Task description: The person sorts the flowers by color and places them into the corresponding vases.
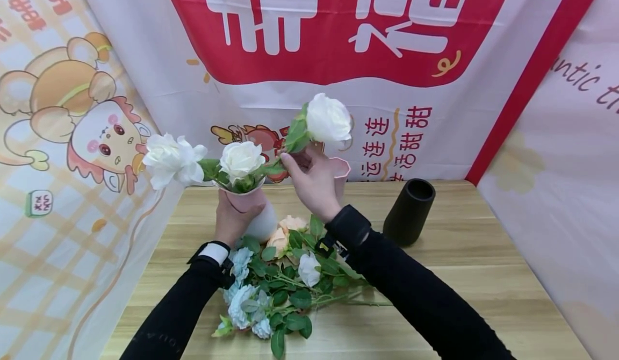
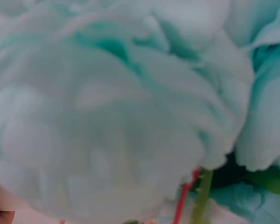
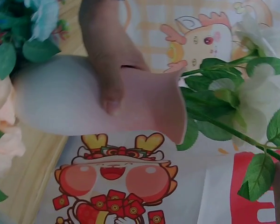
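- Gripping the pink vase [image 1: 244,201] in my left hand [image 1: 232,221], fingers curled round its neck; vase lifted above the table [image 1: 483,274], mouth tilted away from me.
- My right hand [image 1: 314,180] pinches a white rose stem [image 1: 285,158] just right of the vase mouth, bloom above my fingers.
- Two white blooms [image 1: 239,160] sit at the vase mouth.
- Loose flowers [image 1: 275,290] lie below my wrists.
- Black vase [image 1: 409,211] stands well apart, right.

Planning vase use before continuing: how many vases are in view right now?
3. A pink-and-white vase gripped by the left hand, holding white roses; a second pink vase behind the right hand, mostly hidden; a black vase standing empty on the table's right side.
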Motion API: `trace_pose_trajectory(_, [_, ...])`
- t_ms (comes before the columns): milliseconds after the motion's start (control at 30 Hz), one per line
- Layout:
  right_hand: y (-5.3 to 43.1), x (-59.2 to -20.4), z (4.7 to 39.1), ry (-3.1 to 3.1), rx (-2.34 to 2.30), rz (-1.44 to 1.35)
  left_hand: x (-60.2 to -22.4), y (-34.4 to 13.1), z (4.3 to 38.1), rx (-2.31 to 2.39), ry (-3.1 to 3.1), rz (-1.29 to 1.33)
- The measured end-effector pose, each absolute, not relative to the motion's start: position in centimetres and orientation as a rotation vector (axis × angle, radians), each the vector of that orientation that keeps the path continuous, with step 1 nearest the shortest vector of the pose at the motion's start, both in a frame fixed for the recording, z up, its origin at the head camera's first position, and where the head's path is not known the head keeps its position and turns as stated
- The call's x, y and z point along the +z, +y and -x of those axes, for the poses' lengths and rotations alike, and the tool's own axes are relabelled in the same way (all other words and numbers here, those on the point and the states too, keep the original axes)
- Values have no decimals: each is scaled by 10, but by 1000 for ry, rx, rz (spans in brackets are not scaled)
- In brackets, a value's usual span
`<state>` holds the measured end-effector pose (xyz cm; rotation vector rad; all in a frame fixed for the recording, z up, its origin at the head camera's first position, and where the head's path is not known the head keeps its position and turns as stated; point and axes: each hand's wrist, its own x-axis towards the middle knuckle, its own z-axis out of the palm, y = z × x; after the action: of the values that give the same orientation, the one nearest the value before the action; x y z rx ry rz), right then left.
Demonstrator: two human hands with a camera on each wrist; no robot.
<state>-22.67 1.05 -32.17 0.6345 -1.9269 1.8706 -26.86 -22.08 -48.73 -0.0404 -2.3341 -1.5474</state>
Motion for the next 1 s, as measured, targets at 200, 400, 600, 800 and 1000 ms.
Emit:
trace_pose_trajectory(200, [-3,-337,229,-1911,1684,-880,-486,-220,267,-1527,-2352,32])
trace_pose_trajectory(400, [-17,-351,229,-1935,1439,-1010,-490,-222,268,-1551,-2352,60])
trace_pose_trajectory(600, [-30,-354,233,-2028,1433,-940,-490,-224,269,-1542,-2373,72])
trace_pose_trajectory(800, [-39,-350,232,-2256,1461,-886,-490,-225,267,-1508,-2361,103])
trace_pose_trajectory(1000, [-43,-353,233,-2479,1453,-742,-489,-223,268,-1459,-2355,109])
